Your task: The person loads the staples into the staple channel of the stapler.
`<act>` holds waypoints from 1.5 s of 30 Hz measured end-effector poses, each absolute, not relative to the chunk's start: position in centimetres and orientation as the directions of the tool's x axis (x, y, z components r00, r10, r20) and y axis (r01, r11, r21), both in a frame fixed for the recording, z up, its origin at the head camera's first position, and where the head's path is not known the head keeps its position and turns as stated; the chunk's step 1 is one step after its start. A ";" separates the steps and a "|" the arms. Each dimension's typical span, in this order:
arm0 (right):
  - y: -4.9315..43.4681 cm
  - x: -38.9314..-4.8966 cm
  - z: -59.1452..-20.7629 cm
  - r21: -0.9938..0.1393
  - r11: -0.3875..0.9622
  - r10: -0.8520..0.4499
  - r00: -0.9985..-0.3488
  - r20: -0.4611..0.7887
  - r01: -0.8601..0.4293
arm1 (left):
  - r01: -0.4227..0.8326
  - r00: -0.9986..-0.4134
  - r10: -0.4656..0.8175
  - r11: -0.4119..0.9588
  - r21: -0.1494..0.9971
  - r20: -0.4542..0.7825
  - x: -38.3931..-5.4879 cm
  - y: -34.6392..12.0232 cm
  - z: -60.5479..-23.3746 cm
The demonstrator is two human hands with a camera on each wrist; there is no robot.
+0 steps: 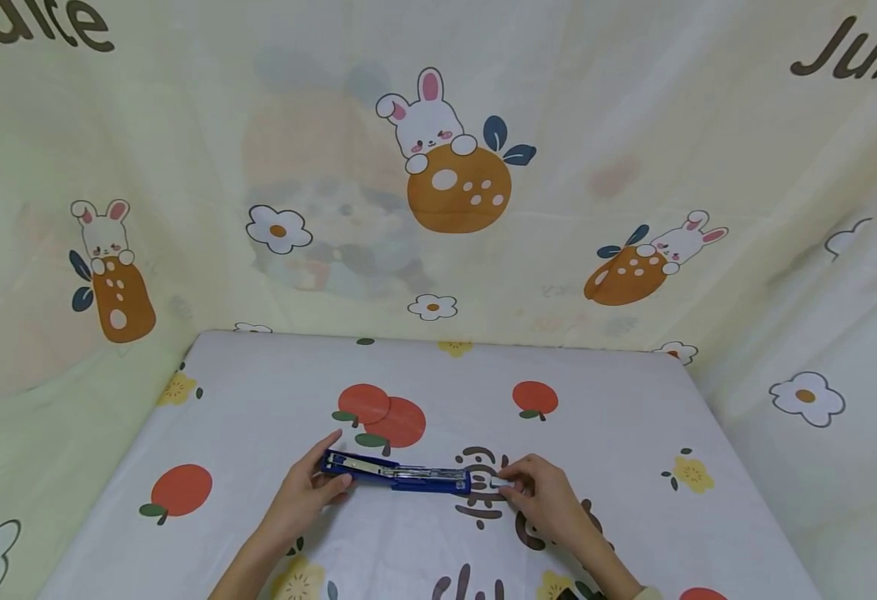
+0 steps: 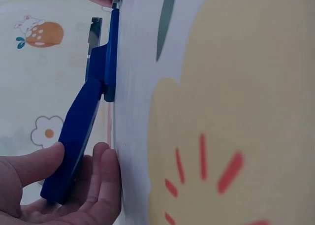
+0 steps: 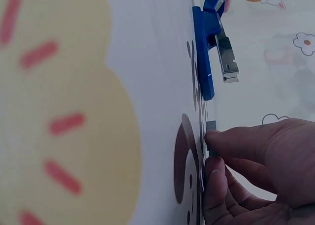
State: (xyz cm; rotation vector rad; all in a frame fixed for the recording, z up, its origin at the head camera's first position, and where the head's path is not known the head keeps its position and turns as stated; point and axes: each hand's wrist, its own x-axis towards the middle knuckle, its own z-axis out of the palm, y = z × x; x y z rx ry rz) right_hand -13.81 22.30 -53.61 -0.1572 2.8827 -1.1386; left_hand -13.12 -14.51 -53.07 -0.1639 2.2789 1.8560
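The 2 arms [image 1: 247,557] slant inward, the left hand [image 1: 305,485] gripping between thumb [image 2: 42,163] and fingers [image 2: 107,180], the right hand [image 1: 547,502] pinching with its fingertips [image 3: 215,181].

Person, seen in pt., w/ lower arms uncovered. L grip [image 1: 305,490], a bare hand w/ slim fingers [image 2: 109,183] finely creased at the joints, meets L forearm [image 1: 247,562], bare to the btm. edge of the head view. R grip [image 1: 543,493], also a bare hand, shows a rounded fingernail [image 3: 215,176] in the R wrist view. R forearm [image 1: 602,557] ends at a pale beige sleeve [image 1: 648,593], only a sliver visible. Small blk. shape [image 1: 567,594] alongside; too cropped to tell if worn.
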 end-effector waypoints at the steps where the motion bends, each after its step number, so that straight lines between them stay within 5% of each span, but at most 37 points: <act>1: 22.3 -13.8 -53.6 -0.685 0.725 -0.105 -0.994 -0.002 -0.076 | -0.210 -0.974 0.038 0.202 0.957 -0.222 -13.1 -14.5 -53.1; 45: 22.9 -14.6 -51.7 -0.740 0.660 -0.155 -0.987 0.036 -0.131 | -0.223 -0.974 0.040 0.050 0.974 -0.225 -13.2 -14.8 -52.7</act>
